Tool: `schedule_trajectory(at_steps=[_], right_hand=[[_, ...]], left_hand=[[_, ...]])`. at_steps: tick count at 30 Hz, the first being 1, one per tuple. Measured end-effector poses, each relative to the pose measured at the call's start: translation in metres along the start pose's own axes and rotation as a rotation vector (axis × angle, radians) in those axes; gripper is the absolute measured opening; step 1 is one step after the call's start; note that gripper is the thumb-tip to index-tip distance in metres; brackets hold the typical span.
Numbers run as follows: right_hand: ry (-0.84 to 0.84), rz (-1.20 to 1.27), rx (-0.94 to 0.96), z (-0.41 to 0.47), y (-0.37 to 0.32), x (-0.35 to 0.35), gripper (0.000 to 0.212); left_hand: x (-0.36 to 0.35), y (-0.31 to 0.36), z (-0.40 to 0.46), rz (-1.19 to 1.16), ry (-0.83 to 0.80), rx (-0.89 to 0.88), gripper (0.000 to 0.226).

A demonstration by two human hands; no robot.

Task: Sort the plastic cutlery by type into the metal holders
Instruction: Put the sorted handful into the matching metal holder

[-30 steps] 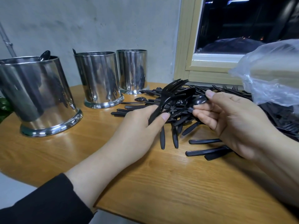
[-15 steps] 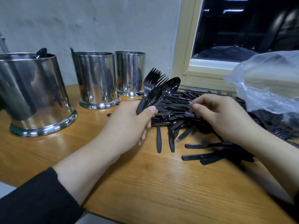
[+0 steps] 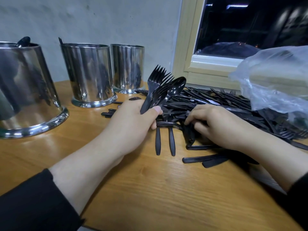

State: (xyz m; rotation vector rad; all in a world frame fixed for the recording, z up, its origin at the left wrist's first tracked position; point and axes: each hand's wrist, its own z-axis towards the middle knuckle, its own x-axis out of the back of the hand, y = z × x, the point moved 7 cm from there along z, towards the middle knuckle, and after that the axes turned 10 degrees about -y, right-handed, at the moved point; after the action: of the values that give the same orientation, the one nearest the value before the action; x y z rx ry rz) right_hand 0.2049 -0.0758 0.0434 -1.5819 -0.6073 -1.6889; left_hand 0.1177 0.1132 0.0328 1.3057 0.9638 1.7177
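The left hand [image 3: 133, 120] is gripping a fanned bundle of black forks [image 3: 157, 80] by the handles, thumb clamped across them, with one spoon [image 3: 176, 85] mixed in at the bundle's right side; the bundle is being held upright above the wooden table [image 3: 150, 189], near the two smaller metal holders [image 3: 90, 77]. The right hand [image 3: 215, 124] is lying knuckles-up on the loose cutlery pile [image 3: 216, 104], fingers curled down into it; whether they are pinching a piece cannot be told, as the fingertips are hidden. The large holder [image 3: 25, 90] at far left is showing a spoon bowl above its rim; the middle holder is showing only a dark tip, type unclear. In my judgement the step in hand is gathering one type before depositing. To do it well, the spoon is needing removal from the fork bundle before any drop, the handles are needing squaring so all tines point one way, and the right hand is better drawing single pieces from the pile's edge than digging beneath the plastic bag [image 3: 275, 77]
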Motion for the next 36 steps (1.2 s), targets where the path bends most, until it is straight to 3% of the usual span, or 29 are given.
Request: schedule_trajectory(at_steps=[3,16,19,26,31,36], right_hand=[[0.02,0.004,-0.026,-0.001,-0.001,0.001,0.013],[-0.095,-0.074,-0.118,0.001,-0.007,-0.012,0.039],[-0.099,-0.111,-0.102,0.004,-0.011,-0.015,0.029],[-0.033,-0.059,0.065,0.0,-0.021,-0.008,0.015],[0.07,0.073,0.298,-0.012,-0.044,0.01,0.016],[0.153,0.213,0.268,-0.019,-0.047,0.017,0.016]], left_hand=[[0.0,0.0,-0.004,0.03,0.001,-0.005,0.039],[-0.001,0.001,-0.007,0.018,0.01,-0.014,0.04],[0.0,0.002,-0.007,0.009,0.023,-0.026,0.039],[0.015,-0.002,-0.005,-0.029,0.162,-0.041,0.036],[0.01,-0.004,-0.005,-0.151,0.113,-0.008,0.022],[0.01,-0.004,-0.006,-0.201,0.089,-0.003,0.021]])
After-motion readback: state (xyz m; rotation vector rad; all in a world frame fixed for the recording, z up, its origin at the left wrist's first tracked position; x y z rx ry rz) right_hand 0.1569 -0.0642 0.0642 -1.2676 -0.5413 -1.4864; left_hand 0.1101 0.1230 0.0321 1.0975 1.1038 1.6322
